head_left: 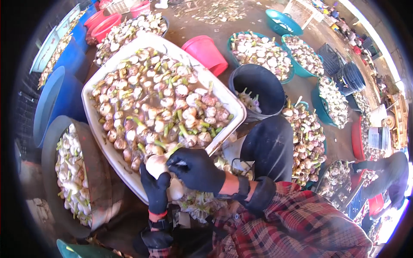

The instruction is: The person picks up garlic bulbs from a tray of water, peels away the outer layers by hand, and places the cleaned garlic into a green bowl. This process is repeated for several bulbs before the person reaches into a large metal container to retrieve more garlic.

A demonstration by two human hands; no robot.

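Over the near rim of a white tub [97, 124], my left hand [155, 191], in a black glove, is closed around a pale garlic bulb [156, 166] with a green stem. Pressed against the bulb's right side is my right hand [197, 171], also black-gloved, its fingers curled in. What those fingers pinch is hidden. Just below, between the hands, shows another whitish bulb [175, 190]. Many garlic bulbs [150, 112] with cut green stems lie in murky water inside the tub.
At left a dark round container [101, 180] holds cleaned white garlic, beside blue barrels [60, 99]. Beyond the tub stand a pink bucket [205, 53] and a black bucket [258, 88] with some bulbs. Green basins of garlic [262, 53] fill the right. Another person [387, 172] is at far right.
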